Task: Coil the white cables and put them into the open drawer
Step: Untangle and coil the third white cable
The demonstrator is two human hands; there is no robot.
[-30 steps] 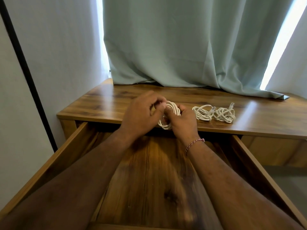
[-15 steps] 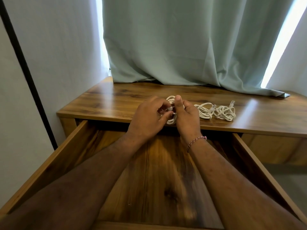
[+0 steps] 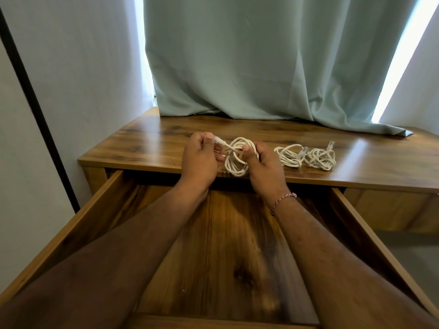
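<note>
A coiled white cable point(image 3: 235, 160) is held over the front edge of the wooden desk top point(image 3: 147, 148). My right hand point(image 3: 263, 167) grips the coil's right side with curled fingers. My left hand point(image 3: 202, 157) pinches the cable's plug end at the upper left of the coil. Two more white cable bundles lie on the desk to the right: a near one point(image 3: 291, 155) and a far one point(image 3: 320, 157). Below my arms the open drawer point(image 3: 228, 245) shows a bare wooden bottom.
A pale green curtain point(image 3: 261, 67) hangs down onto the back of the desk. A wall with a black vertical bar point(image 3: 35, 110) stands on the left. The drawer's side walls point(image 3: 78, 224) run along both forearms.
My hands have drawn apart a little. The left hand now pulls the plug end out to the left, and the coil shows more between the hands.
</note>
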